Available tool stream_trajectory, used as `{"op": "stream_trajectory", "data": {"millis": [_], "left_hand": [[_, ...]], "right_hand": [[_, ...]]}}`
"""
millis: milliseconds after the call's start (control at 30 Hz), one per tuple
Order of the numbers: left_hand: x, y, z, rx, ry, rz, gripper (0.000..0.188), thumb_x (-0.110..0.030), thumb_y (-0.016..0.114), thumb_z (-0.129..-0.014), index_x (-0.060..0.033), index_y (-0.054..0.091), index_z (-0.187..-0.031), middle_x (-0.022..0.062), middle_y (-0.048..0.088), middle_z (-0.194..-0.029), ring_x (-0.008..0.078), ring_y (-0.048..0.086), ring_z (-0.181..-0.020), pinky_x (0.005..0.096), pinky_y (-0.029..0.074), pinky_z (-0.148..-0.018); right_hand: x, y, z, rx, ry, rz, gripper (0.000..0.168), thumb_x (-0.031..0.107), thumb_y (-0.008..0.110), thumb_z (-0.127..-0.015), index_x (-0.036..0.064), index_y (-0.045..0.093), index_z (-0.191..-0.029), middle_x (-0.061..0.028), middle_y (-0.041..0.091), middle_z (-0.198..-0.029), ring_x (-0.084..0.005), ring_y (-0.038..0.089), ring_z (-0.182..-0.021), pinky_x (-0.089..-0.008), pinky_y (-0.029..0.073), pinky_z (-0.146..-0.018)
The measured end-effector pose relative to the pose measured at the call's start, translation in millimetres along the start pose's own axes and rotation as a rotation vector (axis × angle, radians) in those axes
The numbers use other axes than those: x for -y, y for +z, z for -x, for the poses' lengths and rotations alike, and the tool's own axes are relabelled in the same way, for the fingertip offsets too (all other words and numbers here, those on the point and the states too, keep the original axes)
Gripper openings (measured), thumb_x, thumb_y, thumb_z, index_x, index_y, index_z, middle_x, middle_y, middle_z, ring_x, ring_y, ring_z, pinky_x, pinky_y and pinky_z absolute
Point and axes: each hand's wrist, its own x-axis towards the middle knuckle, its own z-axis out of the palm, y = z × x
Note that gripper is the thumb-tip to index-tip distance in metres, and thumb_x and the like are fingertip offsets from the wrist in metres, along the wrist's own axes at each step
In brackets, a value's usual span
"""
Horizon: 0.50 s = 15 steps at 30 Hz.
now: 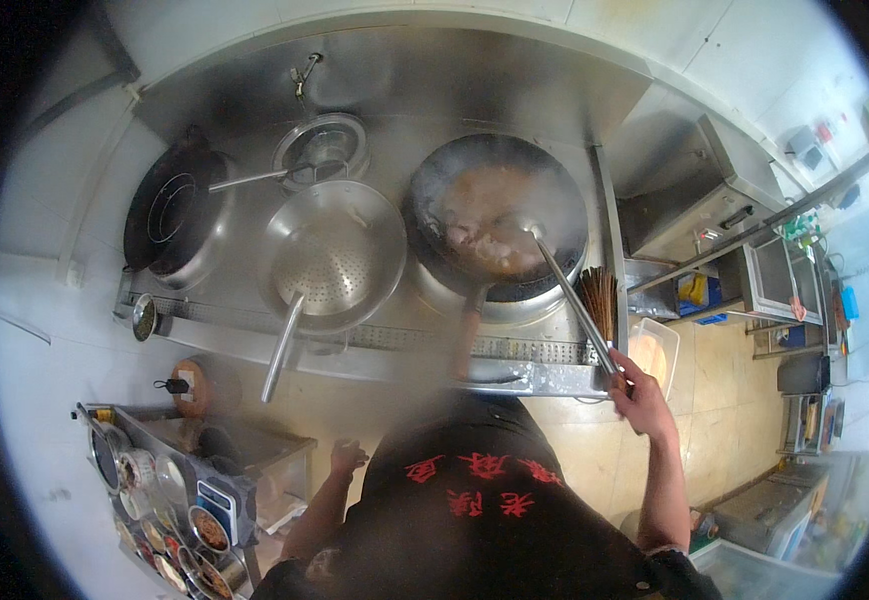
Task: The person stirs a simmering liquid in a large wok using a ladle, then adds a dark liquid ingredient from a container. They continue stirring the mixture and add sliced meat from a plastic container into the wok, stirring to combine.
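My right hand (641, 397) grips the wooden end of a long metal ladle (573, 300). The ladle's bowl rests in a black wok (427, 195) on the range, among brownish liquid and pale pieces of food (491, 244), partly veiled by steam. Toward me points the wok's wooden handle (472, 330), which neither hand touches. My left hand (349, 456) hangs beside my dark apron (472, 525), away from the range, with its fingers loosely curled; whether anything is in it is too small to tell.
Left of the wok lies a large perforated metal strainer (329, 262). Beyond stand a metal pot (359, 142) and another black wok (138, 214). A bamboo brush (599, 300) is right of the wok. Bowls of ingredients (209, 529) crowd a lower-left stand. A faucet (299, 82) projects from the back wall.
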Motion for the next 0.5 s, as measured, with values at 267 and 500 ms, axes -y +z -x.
{"op": "stream_trajectory", "data": {"millis": [267,500], "left_hand": [[43,-31,-57,0.046,0.611,-1.481,0.062,-0.031,0.088,-0.057,-0.0077,0.062,-0.108,0.015,0.068,-0.094,0.0336,0.065,-0.089,0.0425,0.053,-0.08],[62,-58,-74,0.091,0.506,-1.118,0.063,-0.031,0.09,-0.053,-0.008,0.061,-0.104,0.014,0.068,-0.097,0.0321,0.066,-0.093,0.043,0.052,-0.081]], "right_hand": [[-48,38,-36,-0.155,-0.224,0.427,0.052,0.001,0.064,-0.084,0.008,0.052,-0.135,-0.0241,0.066,-0.09,-0.0398,0.066,-0.081,-0.0431,0.054,-0.074],[-80,72,-124,-0.083,-0.055,0.036,0.055,-0.001,0.058,-0.091,0.008,0.045,-0.144,-0.0049,0.06,-0.084,-0.0109,0.055,-0.058,-0.027,0.047,-0.051]]}}
